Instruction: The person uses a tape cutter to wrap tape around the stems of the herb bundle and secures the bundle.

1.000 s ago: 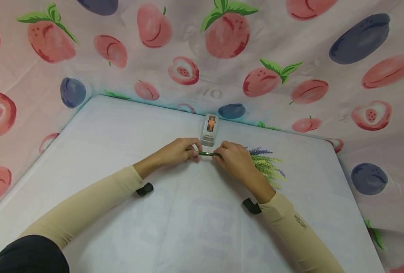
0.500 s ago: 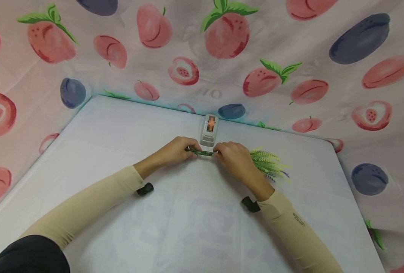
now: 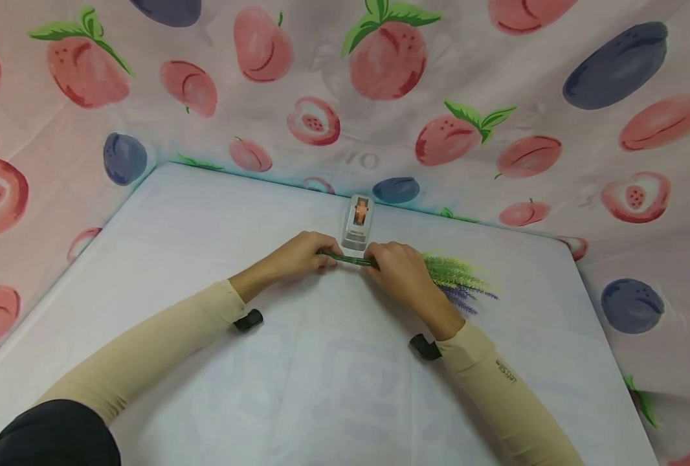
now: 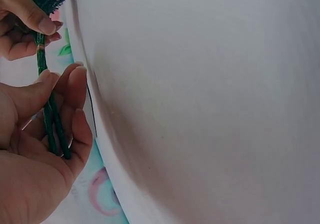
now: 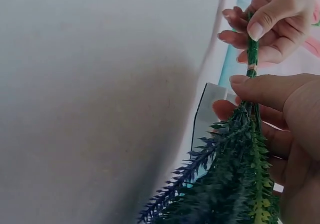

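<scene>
A bunch of artificial lavender (image 3: 452, 275), with yellow-green and purple sprigs, lies sideways between the two hands. My left hand (image 3: 307, 252) pinches the lower end of the green stems (image 3: 351, 259) between thumb and fingers. In the left wrist view, two stem ends (image 4: 59, 129) rest inside its curled fingers. My right hand (image 3: 403, 272) grips the stems just below the flower heads, thumb on one side. A narrow pale band (image 5: 252, 67), like tape, circles the stems between the hands. The right hand partly hides the flower heads in the head view.
A grey tape dispenser (image 3: 356, 226) with an orange roll stands just beyond the hands at the back edge of the white table (image 3: 322, 388). Fruit-printed cloth (image 3: 322, 71) rises behind the table and along its sides.
The bunch has turned about its stems; purple sprigs that were on the far side now lie on the near side. The left fingers have shifted on the stems. Both hands stay nearly in place.
</scene>
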### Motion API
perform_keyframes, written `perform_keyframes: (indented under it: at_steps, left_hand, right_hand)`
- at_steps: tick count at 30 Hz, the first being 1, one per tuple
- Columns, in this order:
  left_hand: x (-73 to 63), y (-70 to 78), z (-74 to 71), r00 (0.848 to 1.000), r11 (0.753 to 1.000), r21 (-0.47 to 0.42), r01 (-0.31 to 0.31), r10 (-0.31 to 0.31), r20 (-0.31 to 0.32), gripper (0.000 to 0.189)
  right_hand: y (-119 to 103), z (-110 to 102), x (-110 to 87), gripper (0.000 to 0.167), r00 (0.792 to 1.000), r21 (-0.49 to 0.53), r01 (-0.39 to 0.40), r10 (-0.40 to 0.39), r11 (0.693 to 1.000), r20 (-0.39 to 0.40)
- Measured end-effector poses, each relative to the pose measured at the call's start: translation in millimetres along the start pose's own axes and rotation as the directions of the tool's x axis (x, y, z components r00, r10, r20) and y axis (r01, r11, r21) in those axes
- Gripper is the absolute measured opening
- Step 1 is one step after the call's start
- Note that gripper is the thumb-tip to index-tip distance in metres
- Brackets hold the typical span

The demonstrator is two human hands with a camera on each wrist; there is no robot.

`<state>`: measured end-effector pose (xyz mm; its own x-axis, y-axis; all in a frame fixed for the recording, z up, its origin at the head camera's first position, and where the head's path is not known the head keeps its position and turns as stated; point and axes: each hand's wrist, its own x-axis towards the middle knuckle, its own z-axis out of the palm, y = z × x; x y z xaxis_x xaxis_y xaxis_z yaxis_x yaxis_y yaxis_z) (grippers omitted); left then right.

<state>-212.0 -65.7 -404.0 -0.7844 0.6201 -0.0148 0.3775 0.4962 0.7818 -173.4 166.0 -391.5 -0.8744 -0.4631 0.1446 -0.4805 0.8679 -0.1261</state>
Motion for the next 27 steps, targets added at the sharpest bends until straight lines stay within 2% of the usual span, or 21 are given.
perform_keyframes:
  at_steps: [2,6,10,14,21,27]
  left_hand:
    - [-0.4,-0.1,-0.5,1.000,1.000,0.002,0.012,-0.012,-0.002,0.015]
    - [0.3,-0.8,-1.3,0.999,0.997,0.071,0.013,-0.011,-0.033,0.018]
    - [2.2,-2.5,-2.5,0.998,0.989,0.145,-0.015,0.025,-0.065,0.018]
    - [3.8,-3.5,-3.0,0.996,0.984,0.173,-0.044,0.057,-0.074,0.019]
    - [5.3,-2.3,-1.5,0.994,0.993,0.114,-0.030,0.042,-0.102,0.016]
    - [5.1,0.4,-1.2,0.995,0.997,0.078,-0.004,0.012,-0.097,0.016]
  right_hand:
    - [-0.2,0.1,0.1,0.015,1.000,-0.001,0.010,-0.010,1.000,-0.011]
    - [-0.6,-0.7,-1.0,0.015,0.999,-0.023,0.037,-0.038,0.999,-0.035]
    - [-0.5,-0.9,-2.0,0.014,0.998,-0.035,0.045,-0.046,0.998,-0.050]
    - [0.4,-1.1,-1.2,0.017,0.998,-0.017,0.031,-0.032,0.999,-0.051]
    - [2.8,-1.9,2.2,0.026,0.999,0.031,-0.008,0.009,0.999,-0.032]
    - [3.1,-3.1,3.7,0.024,0.999,0.017,-0.014,0.015,1.000,-0.046]
